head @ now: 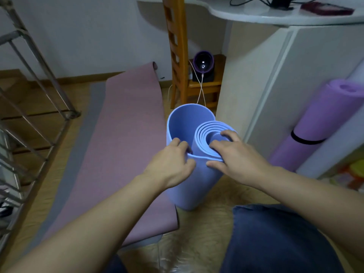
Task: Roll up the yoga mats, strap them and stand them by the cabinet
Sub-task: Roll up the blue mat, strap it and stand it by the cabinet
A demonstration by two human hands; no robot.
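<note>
A blue yoga mat (187,123) stands on end on the floor in front of me, loosely rolled, its outer layer bulging away from the tight inner coil. My left hand (171,164) pinches the near top edge of the outer layer. My right hand (234,154) grips the top of the inner coil, fingers inside the spiral. A purple mat (323,123), rolled and bound with a black strap (305,139), leans against the white cabinet (256,85) at the right. A pink mat (122,138) lies flat on the floor to the left, over a grey mat (78,154).
A metal rack (29,107) stands at the left. A wooden chair (181,56) with a small speaker (203,64) and white cable sits behind the blue mat. My knee in jeans (275,239) is at the lower right. A round white tabletop (275,14) overhangs the cabinet.
</note>
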